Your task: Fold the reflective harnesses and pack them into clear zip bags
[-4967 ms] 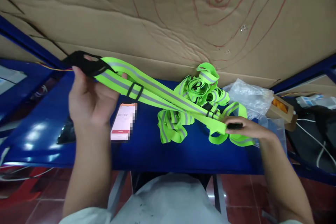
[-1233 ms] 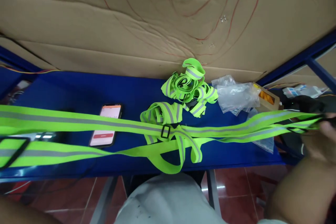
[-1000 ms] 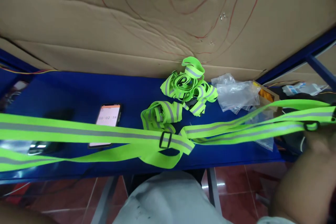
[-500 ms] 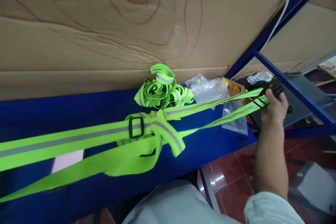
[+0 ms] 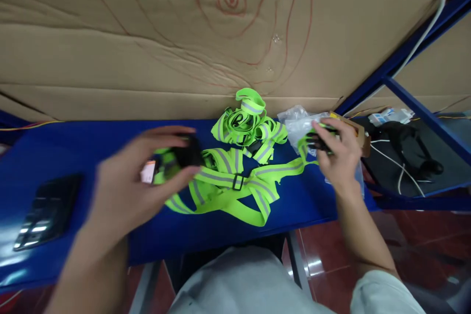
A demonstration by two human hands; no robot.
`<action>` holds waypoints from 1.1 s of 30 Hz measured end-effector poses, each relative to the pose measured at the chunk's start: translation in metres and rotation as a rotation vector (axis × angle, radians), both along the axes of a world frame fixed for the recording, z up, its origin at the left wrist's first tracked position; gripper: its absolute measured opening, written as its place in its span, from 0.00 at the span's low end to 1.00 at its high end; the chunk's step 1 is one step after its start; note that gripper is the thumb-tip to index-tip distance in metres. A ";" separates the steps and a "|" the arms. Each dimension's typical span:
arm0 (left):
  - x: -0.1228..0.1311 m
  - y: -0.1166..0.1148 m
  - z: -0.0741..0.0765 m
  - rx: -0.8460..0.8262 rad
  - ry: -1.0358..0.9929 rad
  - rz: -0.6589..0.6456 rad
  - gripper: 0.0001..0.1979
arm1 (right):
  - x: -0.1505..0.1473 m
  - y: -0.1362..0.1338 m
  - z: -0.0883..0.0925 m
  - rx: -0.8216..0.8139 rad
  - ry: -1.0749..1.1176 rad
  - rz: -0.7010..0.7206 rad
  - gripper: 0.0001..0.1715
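Note:
A neon-green reflective strap (image 5: 235, 186) with grey stripes and a black slider lies slack in loops on the blue table (image 5: 91, 147). My left hand (image 5: 136, 186), blurred by motion, is closed round the strap's left end with its black piece (image 5: 187, 153). My right hand (image 5: 336, 154) pinches the strap's other end, which has a black buckle (image 5: 318, 142), over the table's right part. Behind the strap sits a heap of more green reflective straps (image 5: 248, 120).
Clear plastic bags (image 5: 300, 125) and a small cardboard box (image 5: 358, 130) lie at the table's right end. A dark device (image 5: 44, 211) rests at the left; a phone (image 5: 148, 171) peeks from behind my left hand. Cardboard sheet (image 5: 147, 34) backs the table. Cables (image 5: 399, 164) lie right.
The strap was stretched taut with my arms wide apart; both hands have come in toward the middle and the strap now lies slack and bunched on the table.

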State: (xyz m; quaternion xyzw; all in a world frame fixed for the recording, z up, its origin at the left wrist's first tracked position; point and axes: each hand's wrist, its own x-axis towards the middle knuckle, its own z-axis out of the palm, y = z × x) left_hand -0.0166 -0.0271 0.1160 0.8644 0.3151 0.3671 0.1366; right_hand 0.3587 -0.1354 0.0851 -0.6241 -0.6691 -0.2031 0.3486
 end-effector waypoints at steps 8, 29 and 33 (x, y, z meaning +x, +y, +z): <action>0.075 0.006 0.020 0.102 0.049 -0.169 0.17 | -0.066 0.049 0.020 0.032 -0.057 0.354 0.43; 0.071 0.052 0.008 -0.093 -0.028 -0.161 0.38 | -0.100 0.112 0.017 -0.142 0.009 0.549 0.47; 0.068 0.057 0.008 -0.075 -0.093 -0.145 0.40 | -0.088 0.116 0.035 -0.333 0.142 0.626 0.51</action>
